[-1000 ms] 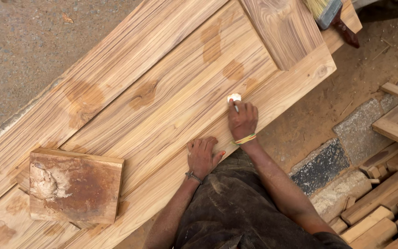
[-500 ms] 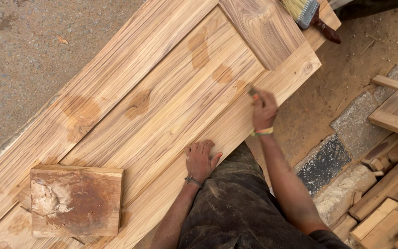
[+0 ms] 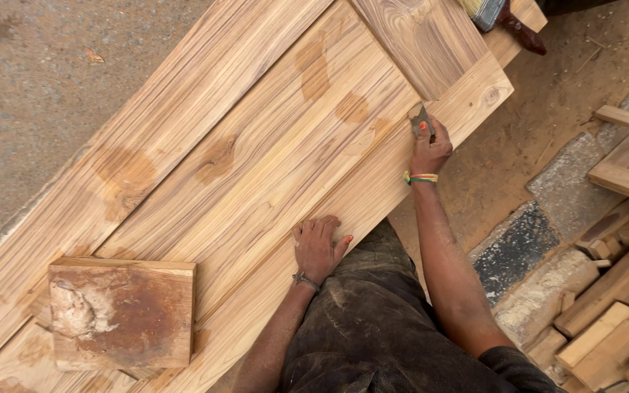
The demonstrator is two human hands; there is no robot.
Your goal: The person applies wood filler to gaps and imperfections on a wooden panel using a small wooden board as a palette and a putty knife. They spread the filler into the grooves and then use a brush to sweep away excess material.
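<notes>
Right hand (image 3: 429,149) with scraper (image 3: 421,116) (near door panel (image 3: 271,167) edge)

Right hand (image 3: 429,151) farther up the door panel (image 3: 271,167)

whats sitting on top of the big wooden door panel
A stained square wood block, the flat left hand, the right hand pressing a small grey scraper, and a paintbrush lie on the panel. The ground beneath is covered.

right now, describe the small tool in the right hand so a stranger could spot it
Start at the big wooden door panel and follow its near edge toward the far corner. There the right hand presses a small flat scraper onto the wood. It is grey metal, unlike the bristled paintbrush beyond it.
</notes>
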